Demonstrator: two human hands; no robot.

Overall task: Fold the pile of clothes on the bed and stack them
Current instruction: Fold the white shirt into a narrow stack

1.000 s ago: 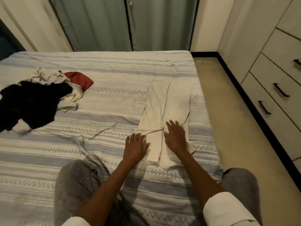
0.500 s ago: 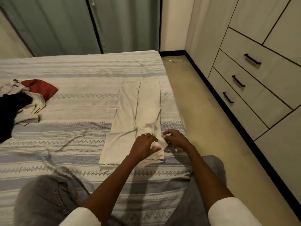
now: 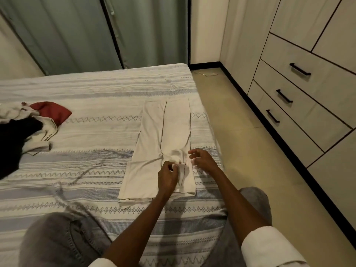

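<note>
**Cream trousers laid out near the bed's right edge**

The cream trousers (image 3: pixel 163 143) lie flat and lengthwise on the striped bed (image 3: pixel 92 93). The left hand (image 3: pixel 167 177) pinches a small bunch of their fabric with curled fingers. The right hand (image 3: pixel 202 160) hovers just beside, fingers loosely spread, holding nothing. The unfolded pile (image 3: pixel 27 130) sits far left.

Trousers: we see cream trousers (image 3: pixel 163 143) laid lengthwise on the striped bed (image 3: pixel 92 89).
Left hand (image 3: pixel 167 177): pinches a fold of them.
Right hand (image 3: pixel 202 159): hovers just beside, fingers loose.
Pile (image 3: pixel 25 130): well left.
</note>
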